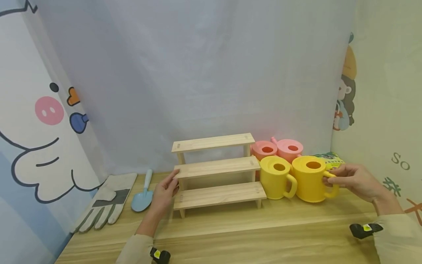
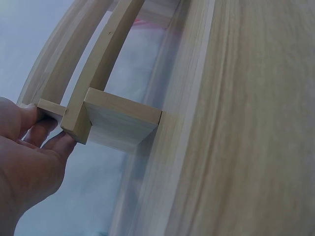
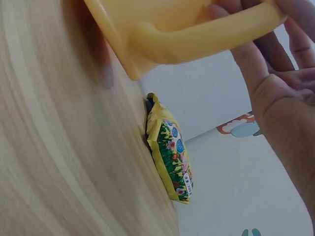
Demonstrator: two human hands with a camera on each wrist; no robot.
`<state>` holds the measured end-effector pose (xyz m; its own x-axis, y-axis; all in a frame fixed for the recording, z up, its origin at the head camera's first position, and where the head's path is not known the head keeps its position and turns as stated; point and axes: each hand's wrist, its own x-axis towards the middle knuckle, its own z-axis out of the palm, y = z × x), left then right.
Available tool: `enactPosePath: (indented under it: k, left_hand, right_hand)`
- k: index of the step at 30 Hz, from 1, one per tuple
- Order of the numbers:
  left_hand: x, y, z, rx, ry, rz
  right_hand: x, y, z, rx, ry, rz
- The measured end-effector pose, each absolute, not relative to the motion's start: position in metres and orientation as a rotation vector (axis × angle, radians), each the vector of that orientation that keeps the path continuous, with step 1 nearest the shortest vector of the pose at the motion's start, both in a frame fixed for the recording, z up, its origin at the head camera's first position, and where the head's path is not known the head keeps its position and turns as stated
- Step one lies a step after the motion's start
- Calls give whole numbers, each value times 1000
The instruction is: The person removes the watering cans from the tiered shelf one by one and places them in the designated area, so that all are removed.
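A three-step wooden plant stand stands on the table. My left hand grips its left end, and in the left wrist view the fingers touch the ends of its boards. On the right, a yellow watering can stands upright; my right hand holds its handle between thumb and fingers. Another yellow watering can is between it and the stand. Behind these are two pink watering cans, partly hidden.
A light blue trowel and grey-white work gloves lie left of the stand. A yellow-green printed bag lies behind the right-hand can. A grey curtain hangs behind the wooden table, with printed cloth at both sides.
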<state>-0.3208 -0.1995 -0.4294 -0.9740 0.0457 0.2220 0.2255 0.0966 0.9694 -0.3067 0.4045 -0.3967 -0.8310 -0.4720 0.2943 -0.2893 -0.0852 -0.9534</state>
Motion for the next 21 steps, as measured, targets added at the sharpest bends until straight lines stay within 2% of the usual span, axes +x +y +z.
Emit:
enactPosePath:
  k: [12,21]
  left_hand:
    - [-323,-197,-429,-296,-2222,-1997]
    - [-323,-198,-429,-302,-2218,-2001]
  right_hand:
    - [-312,412,-409,-1036,1838,-1965]
    - [-314,409,-410,-1041,1875,-1916]
